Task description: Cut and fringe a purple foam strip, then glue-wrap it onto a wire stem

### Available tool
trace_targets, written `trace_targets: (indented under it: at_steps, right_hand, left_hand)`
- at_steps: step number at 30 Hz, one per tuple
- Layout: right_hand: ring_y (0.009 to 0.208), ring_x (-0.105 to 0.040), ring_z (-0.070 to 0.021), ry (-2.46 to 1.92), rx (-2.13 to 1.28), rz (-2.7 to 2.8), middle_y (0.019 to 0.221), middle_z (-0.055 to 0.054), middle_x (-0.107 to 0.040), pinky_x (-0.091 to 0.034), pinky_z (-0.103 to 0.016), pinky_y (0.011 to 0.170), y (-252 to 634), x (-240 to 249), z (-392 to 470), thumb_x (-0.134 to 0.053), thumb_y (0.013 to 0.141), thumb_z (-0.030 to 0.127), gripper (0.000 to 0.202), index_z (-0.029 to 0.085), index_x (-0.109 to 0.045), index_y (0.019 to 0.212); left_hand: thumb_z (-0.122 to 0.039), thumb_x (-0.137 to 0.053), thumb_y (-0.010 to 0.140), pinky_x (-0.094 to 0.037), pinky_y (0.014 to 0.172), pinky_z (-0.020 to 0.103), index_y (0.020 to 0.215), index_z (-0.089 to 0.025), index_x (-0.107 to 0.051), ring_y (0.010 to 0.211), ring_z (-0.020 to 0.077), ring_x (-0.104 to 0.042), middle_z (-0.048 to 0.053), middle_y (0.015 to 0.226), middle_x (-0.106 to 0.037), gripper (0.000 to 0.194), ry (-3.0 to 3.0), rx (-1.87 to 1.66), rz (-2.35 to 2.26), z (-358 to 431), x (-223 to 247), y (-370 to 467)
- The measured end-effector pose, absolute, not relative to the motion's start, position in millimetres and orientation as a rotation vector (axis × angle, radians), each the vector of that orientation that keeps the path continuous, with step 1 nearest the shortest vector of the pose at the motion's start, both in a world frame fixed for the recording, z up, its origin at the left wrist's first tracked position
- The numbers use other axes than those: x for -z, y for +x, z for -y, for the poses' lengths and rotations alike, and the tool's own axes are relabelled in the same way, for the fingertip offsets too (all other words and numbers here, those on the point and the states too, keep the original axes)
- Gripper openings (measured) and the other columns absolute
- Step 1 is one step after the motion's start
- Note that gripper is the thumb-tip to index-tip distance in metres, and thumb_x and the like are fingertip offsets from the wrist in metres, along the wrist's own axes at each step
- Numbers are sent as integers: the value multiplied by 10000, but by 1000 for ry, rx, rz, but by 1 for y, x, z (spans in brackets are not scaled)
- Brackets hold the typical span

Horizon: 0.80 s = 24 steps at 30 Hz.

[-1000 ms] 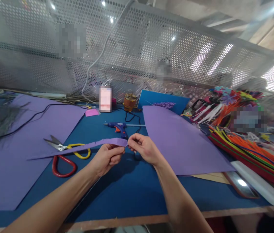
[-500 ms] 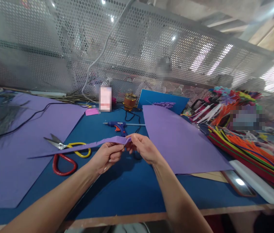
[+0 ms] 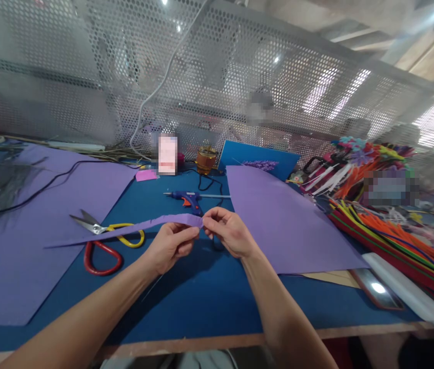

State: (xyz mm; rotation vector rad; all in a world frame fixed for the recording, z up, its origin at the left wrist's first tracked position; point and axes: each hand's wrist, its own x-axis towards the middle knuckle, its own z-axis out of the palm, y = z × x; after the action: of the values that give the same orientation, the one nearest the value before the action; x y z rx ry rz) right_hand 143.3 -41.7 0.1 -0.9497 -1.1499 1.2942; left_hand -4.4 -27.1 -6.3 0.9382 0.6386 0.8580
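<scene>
A long, narrow purple paper strip (image 3: 155, 222) stretches leftward from my fingers over the scissors (image 3: 96, 229), which lie with blades apart, one handle yellow and one red. My left hand (image 3: 173, 246) is closed on the strip near its right end, thumb along the lower edge. At that end, my right hand (image 3: 227, 230) pinches the strip's tip between thumb and fingers. A thin wire (image 3: 151, 288) shows below my left wrist; its upper part is hidden by the hand. Just beyond my hands lies a blue glue gun (image 3: 186, 197) with an orange trigger and a glue stick in its back.
Large purple sheets lie at left (image 3: 20, 277) and right (image 3: 278, 225). A blue picture card (image 3: 263, 152) leans behind an amber jar (image 3: 206, 160). Colourful pipe cleaners (image 3: 386, 241), a phone (image 3: 378, 289) and a white bar-shaped device (image 3: 405, 287) sit at right. A perforated metal panel (image 3: 201, 77) stands behind.
My right hand has shifted slightly left and its fingers now pinch the strip's very end. The wire under my left wrist shows less and fainter. The strip stays in both hands.
</scene>
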Motion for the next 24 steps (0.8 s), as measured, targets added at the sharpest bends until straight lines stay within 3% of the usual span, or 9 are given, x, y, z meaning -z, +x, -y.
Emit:
trace_targets:
  at_steps: [7,24]
  right_hand:
    - [481,-463,-54,-911,-1216,1166,532,60,-524,-360,-194,473,139,-2,42,-683,637,264,152,172,-581,702]
    - [464,-430,-58,-948,-1112,1187,530,58,-504,-348,-198,456,135,-1,42,-631,657,234,96,183,-574,715]
  left_hand:
    - [-358,-663,620,-164,335,173,578,-132,-557,302,17,-300,-65,364,-390,253,1122,-919,-704,29,5,-5]
    - [-311,-632,648,-212,336,170,605,-143,-551,322,30,-336,-66,377,-412,191,1288,-1011,-796,32,5,-4]
